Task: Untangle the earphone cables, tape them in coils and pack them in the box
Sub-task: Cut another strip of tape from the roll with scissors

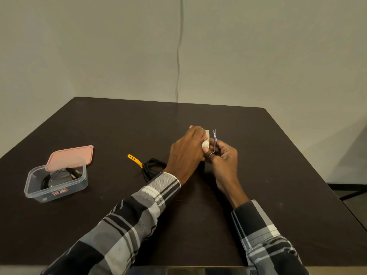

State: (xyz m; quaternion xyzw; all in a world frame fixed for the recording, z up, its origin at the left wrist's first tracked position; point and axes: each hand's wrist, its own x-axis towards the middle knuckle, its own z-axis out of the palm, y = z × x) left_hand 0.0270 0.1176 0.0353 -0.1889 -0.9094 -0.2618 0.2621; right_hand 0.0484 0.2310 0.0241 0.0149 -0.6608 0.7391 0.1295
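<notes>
Far left on the worktop my box holds one coil. The loose cable lies left of my left hand, which grips the tape roll; my right hand grips scissors, blades pointing away, just beside the tape.

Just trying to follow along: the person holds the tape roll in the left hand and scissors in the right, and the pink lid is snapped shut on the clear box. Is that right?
Not quite. The head view shows the pink lid only leaning on the far rim of the clear box, which is open. The left hand does hold the tape roll, and the right hand the scissors.
</notes>
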